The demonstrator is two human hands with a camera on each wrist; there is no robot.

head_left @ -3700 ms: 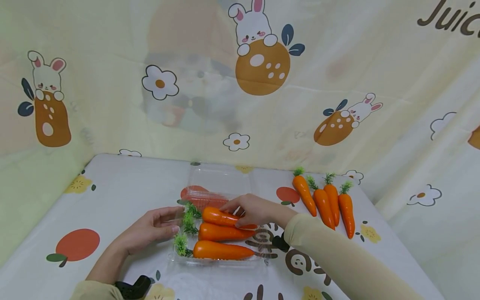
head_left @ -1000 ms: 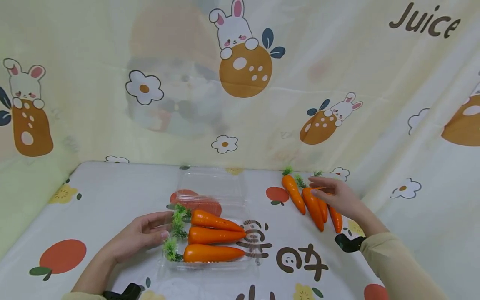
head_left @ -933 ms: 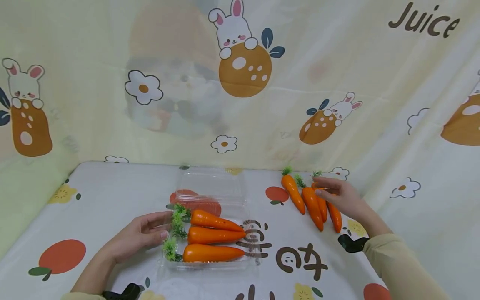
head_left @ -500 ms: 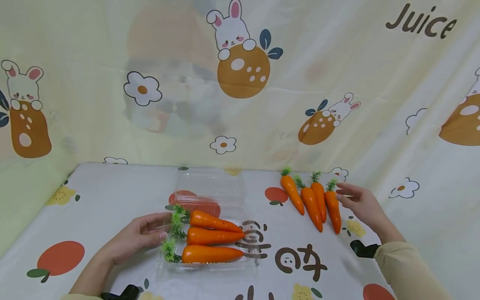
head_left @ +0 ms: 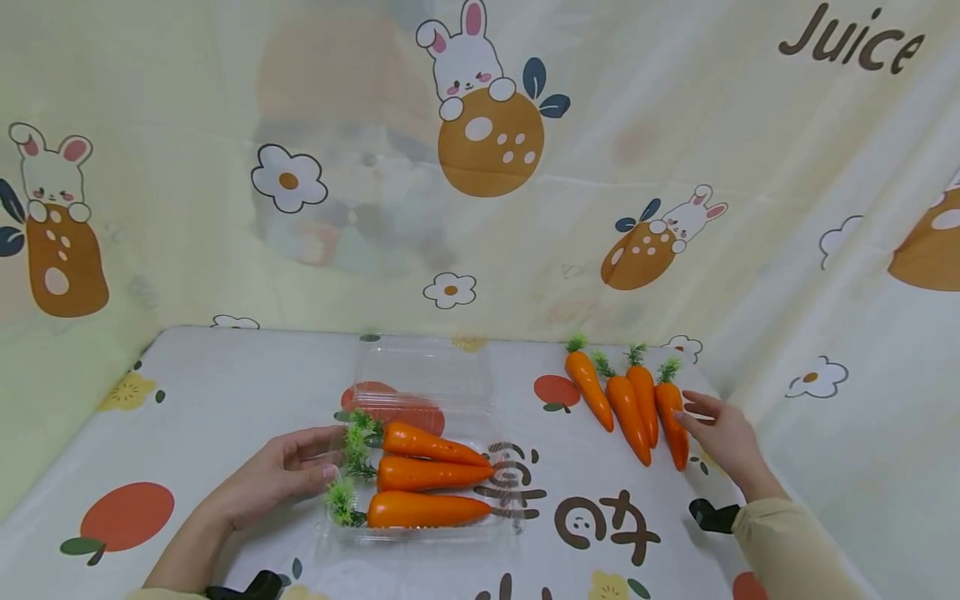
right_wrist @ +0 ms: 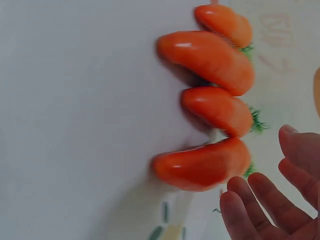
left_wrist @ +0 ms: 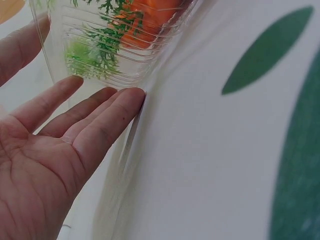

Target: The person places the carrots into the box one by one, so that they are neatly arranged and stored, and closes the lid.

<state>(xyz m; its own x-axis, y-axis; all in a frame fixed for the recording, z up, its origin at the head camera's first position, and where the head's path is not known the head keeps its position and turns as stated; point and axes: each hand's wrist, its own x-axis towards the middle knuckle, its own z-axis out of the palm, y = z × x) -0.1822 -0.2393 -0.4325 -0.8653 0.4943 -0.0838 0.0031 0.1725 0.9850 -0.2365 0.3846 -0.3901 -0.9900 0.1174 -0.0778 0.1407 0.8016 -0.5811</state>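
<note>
L hand (head_left: 277, 473) is resting at clear clamshell's (head_left: 450, 534) L end, fingers relaxed, gripping nothing; 3 toy carrots (head_left: 431, 473) are lying inside. R hand (head_left: 723, 433), fingers loosely spread, holding nothing, is hovering by rightmost carrot (head_left: 672, 429) of 4 on tablecloth (head_left: 255, 375); contact's prob. slight, hard to tell.

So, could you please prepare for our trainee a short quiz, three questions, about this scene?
1. Count: how many loose carrots lie on the table near the right hand?
2. True or false: the clear container is closed over its three carrots.
3. Fill in: the ____ of the carrots in the container point towards the left hand.

Key:
1. Four.
2. False; the lid is open.
3. Green tops.
</note>
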